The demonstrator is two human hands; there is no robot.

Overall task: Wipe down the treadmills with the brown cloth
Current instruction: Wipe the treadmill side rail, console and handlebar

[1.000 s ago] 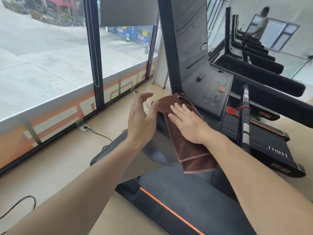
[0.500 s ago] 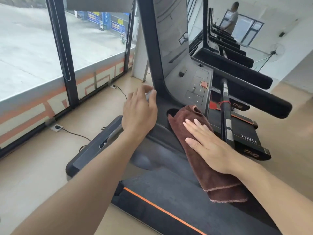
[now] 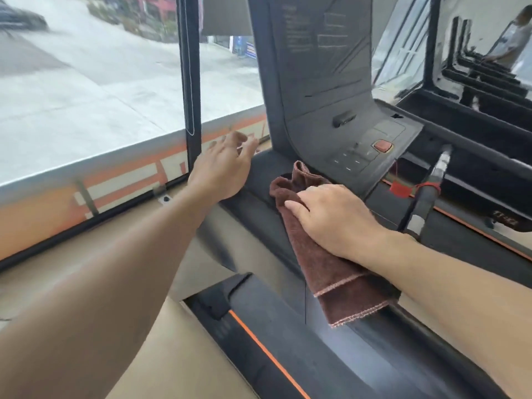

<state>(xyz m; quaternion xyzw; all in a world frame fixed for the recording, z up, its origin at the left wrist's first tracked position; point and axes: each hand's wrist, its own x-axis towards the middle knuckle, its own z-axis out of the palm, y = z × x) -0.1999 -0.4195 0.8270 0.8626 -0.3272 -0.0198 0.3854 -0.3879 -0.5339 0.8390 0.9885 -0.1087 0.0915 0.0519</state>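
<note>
Pressing cloth onto treadmill with right hand, fingers flat, for wiping contact; left hand open, empty, alongside, likely for balance.

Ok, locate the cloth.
The cloth lies centre of the head view, draped over the treadmill rail under the right hand, below the red button.

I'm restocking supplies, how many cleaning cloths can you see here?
1. The brown cloth lies draped over the near treadmill's side rail, under the right hand. Any others would be out of view.
</note>
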